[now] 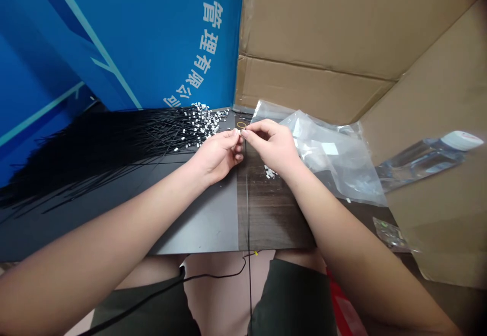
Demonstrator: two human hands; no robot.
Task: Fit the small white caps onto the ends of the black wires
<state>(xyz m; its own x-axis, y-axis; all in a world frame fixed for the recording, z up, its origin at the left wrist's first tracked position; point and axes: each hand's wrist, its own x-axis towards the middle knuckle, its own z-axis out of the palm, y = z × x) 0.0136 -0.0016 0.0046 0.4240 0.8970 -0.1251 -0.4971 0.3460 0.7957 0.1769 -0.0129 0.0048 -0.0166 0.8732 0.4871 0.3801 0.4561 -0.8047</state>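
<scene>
My left hand [218,156] and my right hand [276,143] meet fingertip to fingertip above the table. Between the left thumb and fingers sits a small white connector [239,132], partly covered. My right thumb and index finger pinch a thin black wire [248,199] near its end; it drops from there over the table edge toward the lap. How wire and connector join is hidden by the fingertips. A thin yellow loop [241,124] shows just behind the fingertips. Left of the hands lies a large bundle of black wires [114,138] with white connectors on its ends.
Loose white connectors [270,172] lie beneath my right hand. Clear plastic bags [335,158], a tilted water bottle [426,158] and a small bag of parts [391,233] are on the right. Cardboard [315,27] and a blue panel [152,32] stand behind the table [205,224].
</scene>
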